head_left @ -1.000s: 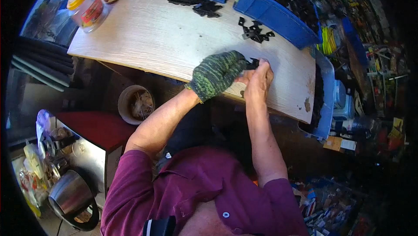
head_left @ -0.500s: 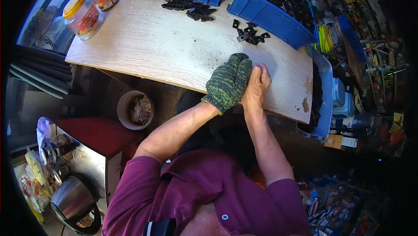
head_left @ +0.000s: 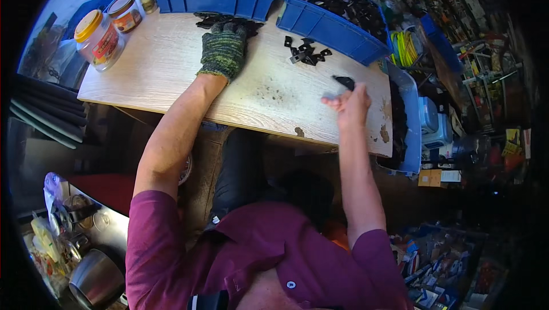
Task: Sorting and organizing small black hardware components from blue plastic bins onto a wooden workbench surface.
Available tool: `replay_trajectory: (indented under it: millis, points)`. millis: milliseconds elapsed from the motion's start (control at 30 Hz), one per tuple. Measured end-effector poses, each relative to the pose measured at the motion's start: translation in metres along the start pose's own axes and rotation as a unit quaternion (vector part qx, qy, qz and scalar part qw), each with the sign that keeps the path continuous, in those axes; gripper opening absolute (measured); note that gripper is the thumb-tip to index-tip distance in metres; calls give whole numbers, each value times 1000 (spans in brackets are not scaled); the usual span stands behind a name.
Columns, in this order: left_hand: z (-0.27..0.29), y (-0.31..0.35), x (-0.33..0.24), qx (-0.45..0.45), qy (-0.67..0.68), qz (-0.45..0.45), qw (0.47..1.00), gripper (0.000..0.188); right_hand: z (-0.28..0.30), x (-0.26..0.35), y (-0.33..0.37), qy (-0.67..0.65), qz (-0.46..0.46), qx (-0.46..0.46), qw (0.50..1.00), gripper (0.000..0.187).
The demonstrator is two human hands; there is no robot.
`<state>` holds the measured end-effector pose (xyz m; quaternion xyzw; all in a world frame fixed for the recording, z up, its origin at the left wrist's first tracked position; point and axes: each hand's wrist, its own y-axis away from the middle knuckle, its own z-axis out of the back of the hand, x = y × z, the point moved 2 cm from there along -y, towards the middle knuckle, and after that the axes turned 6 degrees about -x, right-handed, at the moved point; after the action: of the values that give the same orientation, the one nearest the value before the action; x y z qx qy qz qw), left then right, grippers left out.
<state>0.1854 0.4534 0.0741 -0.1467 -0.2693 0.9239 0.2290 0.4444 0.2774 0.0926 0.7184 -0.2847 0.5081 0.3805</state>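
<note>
My left hand (head_left: 223,53), in a dark green knitted glove, reaches to the back of the table. Its fingers are stretched over a row of flat black parts (head_left: 207,20), covering some of them. My bare right hand (head_left: 351,106) is above the table's right side, slightly smeared by motion. A small black part (head_left: 344,82) sticks out from its fingertips, while one finger points away to the left. Between the hands and farther back lies a small heap of black clips (head_left: 309,53), with one greyish metal piece among them.
Two blue bins (head_left: 214,0) (head_left: 329,27) of black parts line the table's back. Plastic jars (head_left: 100,41) (head_left: 124,14) stand at the left end. Beyond the right edge is a blue tub (head_left: 413,158) holding dark things. Small dark crumbs dot the wooden tabletop (head_left: 171,76).
My hands were together near the front edge and have separated. The left went back to the flat black parts; the right moved right, and a black part now shows at its fingers.
</note>
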Motion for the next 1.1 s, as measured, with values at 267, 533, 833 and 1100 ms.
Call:
replay_trajectory:
  millis: [267, 533, 833, 1100]
  points:
    - [6, -7, 0, 88, 6, 45, 995, 41, 43, 39, -56, 86, 83, -253, 960, 30]
    - [7, 10, -13, 98, 42, -34, 994, 30, -14, 6, -50, 280, 73, 28, 957, 38]
    - [15, 23, -30, 82, 129, -55, 987, 28, -59, 6, -60, 451, 132, 111, 876, 43]
    - [18, 23, -23, 78, 195, -7, 978, 33, -58, -1, -63, 487, 217, 112, 838, 34]
